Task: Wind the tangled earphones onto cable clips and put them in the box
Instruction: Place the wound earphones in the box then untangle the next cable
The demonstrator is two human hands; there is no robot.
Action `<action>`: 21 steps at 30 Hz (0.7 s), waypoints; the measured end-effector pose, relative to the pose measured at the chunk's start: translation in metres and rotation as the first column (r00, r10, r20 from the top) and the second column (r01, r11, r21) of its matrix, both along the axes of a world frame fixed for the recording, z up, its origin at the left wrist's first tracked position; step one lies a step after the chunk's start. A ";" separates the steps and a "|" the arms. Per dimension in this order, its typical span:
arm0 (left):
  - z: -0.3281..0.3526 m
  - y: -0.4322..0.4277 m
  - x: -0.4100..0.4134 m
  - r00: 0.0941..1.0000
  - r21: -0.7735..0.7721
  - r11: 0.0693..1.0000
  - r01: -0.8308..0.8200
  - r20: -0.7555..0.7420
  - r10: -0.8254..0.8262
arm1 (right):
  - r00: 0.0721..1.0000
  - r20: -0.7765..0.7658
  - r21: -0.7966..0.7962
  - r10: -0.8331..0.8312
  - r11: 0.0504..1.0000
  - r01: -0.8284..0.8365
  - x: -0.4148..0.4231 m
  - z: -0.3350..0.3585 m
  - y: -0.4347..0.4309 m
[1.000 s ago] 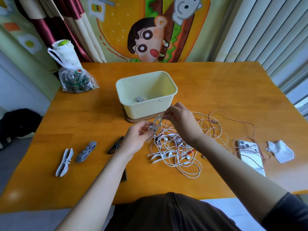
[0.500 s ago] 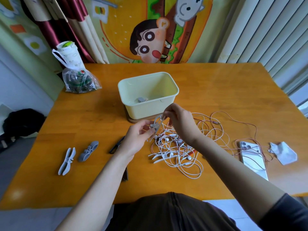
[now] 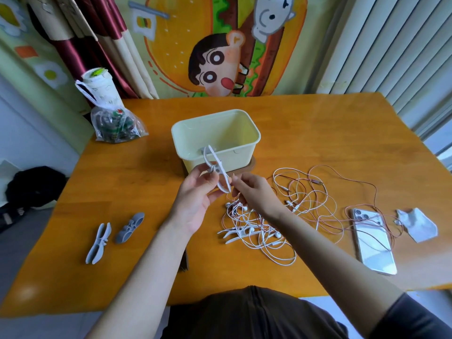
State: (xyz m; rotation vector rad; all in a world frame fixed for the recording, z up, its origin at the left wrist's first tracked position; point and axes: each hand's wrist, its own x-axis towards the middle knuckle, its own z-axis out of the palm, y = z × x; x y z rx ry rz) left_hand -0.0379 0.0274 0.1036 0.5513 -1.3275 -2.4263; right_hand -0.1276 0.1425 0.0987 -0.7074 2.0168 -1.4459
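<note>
Clip [image 3: 218,168] is gripped in left hand [image 3: 195,200] fingers; cable [image 3: 227,201] is pinched by right hand [image 3: 256,195]. Winding is judged barely begun; most earphones [image 3: 259,231] are left tangled, and box [image 3: 254,135] is nearly empty.

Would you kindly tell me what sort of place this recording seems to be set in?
Most likely a room in a home, not a workshop or lab. A bright cartoon wall hanging and satin curtains back a plain wooden table, which carries everyday items such as a phone.

Earphones [image 3: 264,223] right of clips [image 3: 99,242]
</note>
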 end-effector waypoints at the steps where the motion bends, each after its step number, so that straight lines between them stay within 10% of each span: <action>1: -0.001 -0.001 -0.002 1.000 0.027 0.999 -0.029 0.010 0.029 | 1.000 -0.012 0.006 -0.008 1.000 0.008 0.003 -0.003 -0.001; 21: -0.028 0.007 -0.008 0.928 -0.145 0.937 -0.317 0.156 0.338 | 0.963 -0.232 0.218 0.139 0.972 -0.087 0.019 -0.016 0.001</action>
